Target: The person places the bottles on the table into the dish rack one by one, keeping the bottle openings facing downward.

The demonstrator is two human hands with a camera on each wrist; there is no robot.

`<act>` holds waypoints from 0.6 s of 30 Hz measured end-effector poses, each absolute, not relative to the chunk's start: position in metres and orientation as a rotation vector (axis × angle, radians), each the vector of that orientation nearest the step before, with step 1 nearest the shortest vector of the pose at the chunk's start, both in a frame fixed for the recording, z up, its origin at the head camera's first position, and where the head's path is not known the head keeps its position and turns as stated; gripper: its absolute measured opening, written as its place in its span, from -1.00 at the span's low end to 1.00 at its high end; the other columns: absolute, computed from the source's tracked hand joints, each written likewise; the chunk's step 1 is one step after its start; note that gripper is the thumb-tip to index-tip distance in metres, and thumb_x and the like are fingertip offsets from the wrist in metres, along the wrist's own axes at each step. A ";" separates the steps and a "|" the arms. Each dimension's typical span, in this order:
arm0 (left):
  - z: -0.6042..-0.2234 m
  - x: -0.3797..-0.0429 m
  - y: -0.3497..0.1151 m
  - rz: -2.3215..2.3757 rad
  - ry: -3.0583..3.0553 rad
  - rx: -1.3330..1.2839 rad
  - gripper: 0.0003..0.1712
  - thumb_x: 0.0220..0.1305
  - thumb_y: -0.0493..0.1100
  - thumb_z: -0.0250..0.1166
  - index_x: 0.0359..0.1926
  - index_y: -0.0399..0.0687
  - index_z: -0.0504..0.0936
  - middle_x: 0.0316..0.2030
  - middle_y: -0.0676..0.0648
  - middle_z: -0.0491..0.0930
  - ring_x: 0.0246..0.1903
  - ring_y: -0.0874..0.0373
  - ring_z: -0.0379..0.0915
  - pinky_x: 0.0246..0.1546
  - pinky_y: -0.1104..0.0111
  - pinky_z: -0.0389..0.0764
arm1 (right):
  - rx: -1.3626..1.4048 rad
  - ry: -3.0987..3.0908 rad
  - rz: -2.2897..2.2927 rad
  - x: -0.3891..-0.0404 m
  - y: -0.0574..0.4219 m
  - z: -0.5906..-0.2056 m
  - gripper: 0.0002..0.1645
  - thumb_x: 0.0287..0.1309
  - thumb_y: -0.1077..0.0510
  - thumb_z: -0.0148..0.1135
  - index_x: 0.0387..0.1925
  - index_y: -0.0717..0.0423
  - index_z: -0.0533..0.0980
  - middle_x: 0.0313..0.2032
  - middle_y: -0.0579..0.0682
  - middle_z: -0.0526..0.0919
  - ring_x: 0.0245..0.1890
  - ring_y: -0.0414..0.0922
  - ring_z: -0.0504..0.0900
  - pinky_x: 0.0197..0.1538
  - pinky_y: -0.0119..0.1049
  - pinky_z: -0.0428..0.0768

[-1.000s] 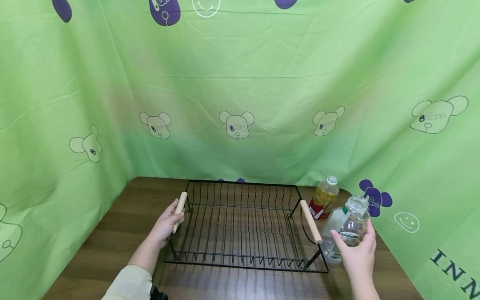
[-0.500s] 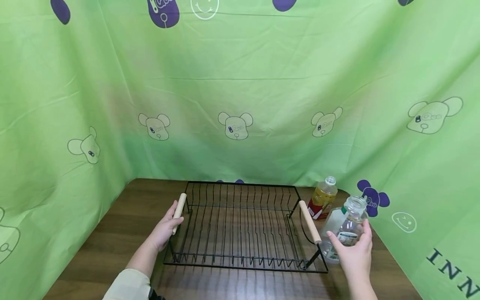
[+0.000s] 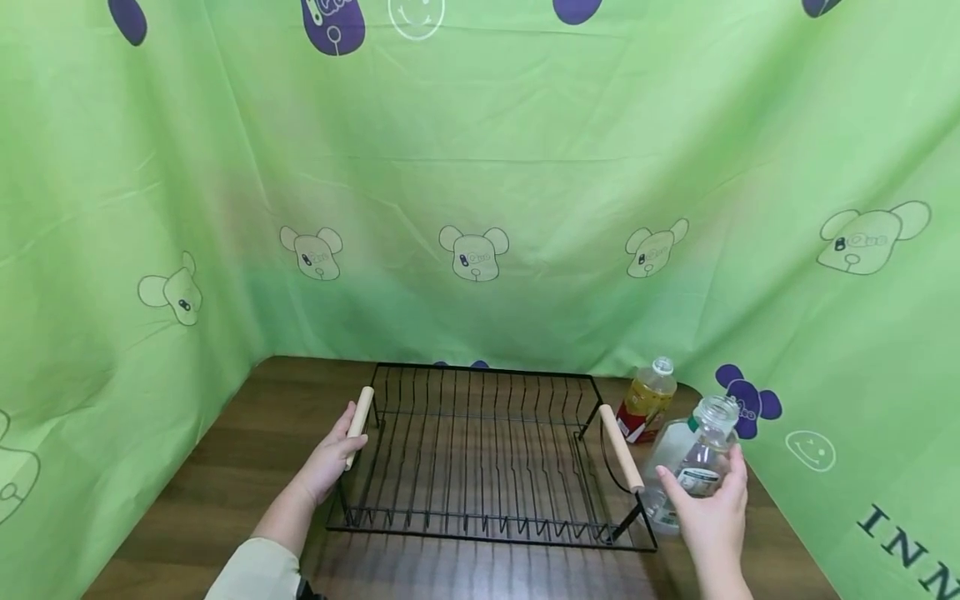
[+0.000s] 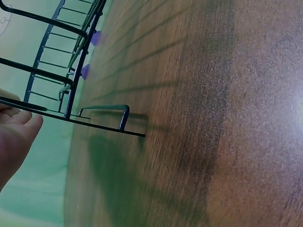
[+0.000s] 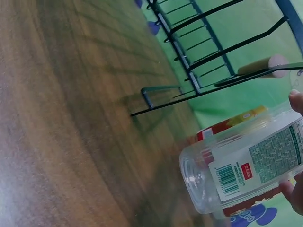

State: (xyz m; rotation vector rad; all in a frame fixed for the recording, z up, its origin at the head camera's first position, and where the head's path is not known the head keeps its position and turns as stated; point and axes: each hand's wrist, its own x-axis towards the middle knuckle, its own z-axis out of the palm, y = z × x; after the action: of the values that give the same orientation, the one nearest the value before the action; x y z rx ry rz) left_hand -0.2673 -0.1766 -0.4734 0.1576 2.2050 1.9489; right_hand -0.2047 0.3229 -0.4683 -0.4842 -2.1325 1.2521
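Observation:
A black wire dish rack [image 3: 480, 538] with pale wooden handles stands on the brown wooden table. My left hand [image 3: 327, 460] grips the rack's left handle [image 3: 365, 402], thumb over the top. On the right side, my right hand [image 3: 711, 515] holds a clear, uncapped plastic bottle [image 3: 702, 457], its thumb and fingers spread around either side. That bottle stands beside the rack's right handle [image 3: 621, 448]. In the right wrist view, the white label [image 5: 272, 158] with a barcode faces the camera. Only part of the left hand [image 4: 16, 137] shows in the left wrist view, beneath a rack wire.
Behind the clear bottle is another uncapped bottle [image 3: 648, 402] with a yellow and red label, close to the back of the table [image 3: 247, 450]. A green curtain [image 3: 480, 183] printed with bear heads hangs around the back and both sides.

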 end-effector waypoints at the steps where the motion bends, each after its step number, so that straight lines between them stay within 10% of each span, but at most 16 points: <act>1: -0.473 -0.267 -0.176 1.954 2.204 0.158 -0.15 0.46 -0.26 -0.10 0.54 -0.10 -0.41 0.53 -0.22 -0.57 0.49 -0.29 -0.65 0.42 -0.24 -0.44 | -0.483 -2.128 1.261 -0.205 0.323 -0.467 0.38 -0.07 0.11 0.53 0.56 -0.06 -0.22 0.43 0.33 0.18 0.38 0.34 0.20 0.40 0.29 0.13; 18: -0.474 -0.268 -0.175 1.970 2.219 0.158 -0.14 0.43 -0.27 -0.06 0.54 -0.16 -0.37 0.53 -0.24 -0.54 0.50 -0.29 -0.64 0.44 -0.20 -0.45 | -0.462 -2.177 1.285 -0.204 0.315 -0.404 0.36 0.03 0.03 0.47 0.54 -0.34 -0.33 0.51 0.09 0.11 0.22 0.21 0.37 0.26 0.24 0.39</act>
State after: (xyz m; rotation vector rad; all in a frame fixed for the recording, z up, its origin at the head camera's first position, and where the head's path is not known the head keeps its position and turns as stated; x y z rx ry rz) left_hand -0.2675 -0.1754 -0.4744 0.1581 2.2193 1.9695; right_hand -0.2045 0.3150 -0.4042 -0.4615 -2.1767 1.2850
